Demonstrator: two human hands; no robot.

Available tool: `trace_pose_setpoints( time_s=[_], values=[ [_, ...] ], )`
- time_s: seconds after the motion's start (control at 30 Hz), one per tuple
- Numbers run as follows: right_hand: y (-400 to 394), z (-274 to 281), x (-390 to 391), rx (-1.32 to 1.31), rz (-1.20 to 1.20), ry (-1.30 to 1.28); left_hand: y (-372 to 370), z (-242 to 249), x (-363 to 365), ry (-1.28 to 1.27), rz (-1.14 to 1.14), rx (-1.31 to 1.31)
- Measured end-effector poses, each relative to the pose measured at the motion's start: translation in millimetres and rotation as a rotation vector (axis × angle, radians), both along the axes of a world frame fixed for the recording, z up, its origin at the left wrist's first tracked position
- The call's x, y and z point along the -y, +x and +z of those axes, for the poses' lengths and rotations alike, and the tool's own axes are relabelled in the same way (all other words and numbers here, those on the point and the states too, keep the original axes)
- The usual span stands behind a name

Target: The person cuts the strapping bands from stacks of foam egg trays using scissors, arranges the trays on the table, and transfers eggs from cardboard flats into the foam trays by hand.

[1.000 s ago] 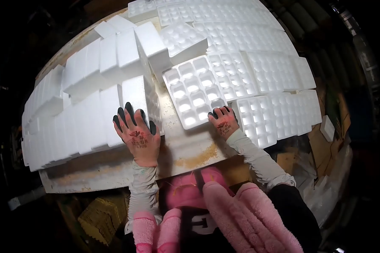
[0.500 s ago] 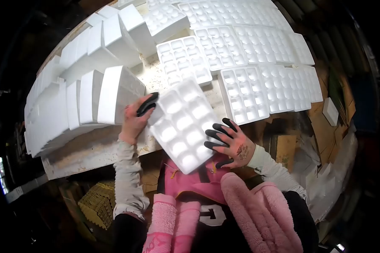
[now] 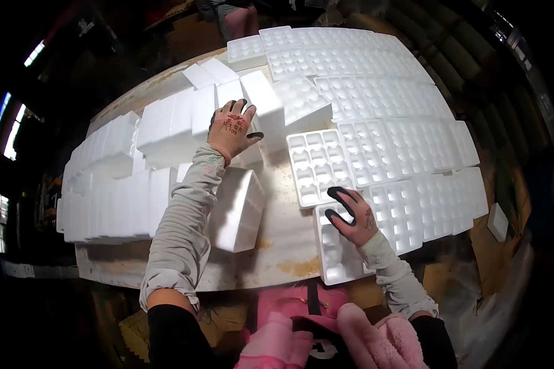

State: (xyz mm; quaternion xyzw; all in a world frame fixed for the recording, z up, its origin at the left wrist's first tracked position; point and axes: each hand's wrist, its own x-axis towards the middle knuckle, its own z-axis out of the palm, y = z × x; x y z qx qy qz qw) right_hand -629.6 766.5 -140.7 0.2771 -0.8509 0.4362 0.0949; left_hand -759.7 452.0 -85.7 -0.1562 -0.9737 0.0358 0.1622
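My left hand (image 3: 232, 129), in a glove with black fingertips, reaches over white foam blocks (image 3: 204, 111) that stand on edge. Its fingers are spread over the top of one block, and the palm faces down. Near the table's front edge, my right hand (image 3: 354, 216) is at the upper part of a white foam tray (image 3: 338, 255) with rounded hollows. The thumb and a finger are apart above its hollows; the other fingers are partly hidden. The tray lies flat beside the rows of similar trays (image 3: 397, 212).
The wooden table (image 3: 277, 261) carries upright foam blocks at left and rows of trays at right. One block (image 3: 239, 212) stands tilted in the middle. Part of a person (image 3: 240, 21) shows beyond the far edge. A white piece (image 3: 497, 222) lies off to the right.
The tray that was between both hands now lies on the table at the front of the rows. My left hand has moved away from it, up to the standing blocks. The view has shifted.
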Motion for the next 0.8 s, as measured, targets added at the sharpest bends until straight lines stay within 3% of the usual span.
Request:
trace_pose_setpoints(
  time_s=[0.03, 0.07, 0.1, 0.13, 0.17, 0.2, 0.27, 0.33, 0.43, 0.47, 0.5, 0.6, 0.67, 0.73, 0.8],
  values=[
    [-42.0, 4.0, 30.4, -0.036, -0.105, -0.06, -16.4, -3.2, 11.1, -0.129, 0.056, 0.114],
    [-85.0, 4.9, 63.0, 0.146, -0.169, -0.29, -28.3, -6.1, 19.3, -0.159, 0.016, 0.159],
    [-133.7, -3.7, 87.3, 0.172, -0.211, -0.279, -36.4, -9.6, 25.6, -0.172, -0.019, 0.203],
    [-190.3, -37.9, 102.8, -0.472, -0.219, 0.186, -39.3, -14.2, 31.0, -0.185, -0.051, 0.256],
    [-213.8, -25.2, 126.5, -0.087, -0.274, 0.065, -38.4, -12.2, 34.9, -0.195, -0.08, 0.267],
    [-251.7, -47.9, 137.5, -0.211, -0.208, 0.363, -40.1, -10.0, 37.8, -0.201, -0.09, 0.269],
    [-268.1, -37.1, 140.5, 0.332, -0.135, 0.078, -36.6, 3.2, 44.1, -0.23, -0.091, 0.313],
    [-265.5, -16.9, 123.8, 0.771, -0.107, -0.439, -31.5, 16.4, 63.3, -0.091, -0.172, 0.229],
    [-236.7, 61.9, 66.7, 0.627, -0.047, -0.68, -17.8, 48.8, 84.9, -0.005, -0.233, 0.195],
    [-250.0, 71.6, 40.8, 0.516, -0.125, -0.6, -14.1, 61.8, 93.5, 0.008, -0.244, 0.168],
    [-261.8, 86.5, 42.8, 0.453, -0.01, -0.717, -13.0, 69.5, 102.8, 0.039, -0.247, 0.151],
    [-327.0, 82.7, 88.6, -0.071, -0.255, -0.161, -12.5, 84.8, 132.0, 0.157, -0.254, 0.127],
    [-378.3, 52.7, 119.8, -0.751, -0.432, 0.689, -7.1, 98.2, 142.3, 0.165, -0.258, 0.109],
    [-424.6, 0.8, 142.0, -0.719, -0.26, 0.939, 3.5, 108.9, 150.1, 0.127, -0.212, 0.125],
    [-442.4, -42.5, 164.0, -0.744, -0.05, 0.965, 14.6, 118.6, 155.8, 0.119, -0.149, 0.11]
  ],
)
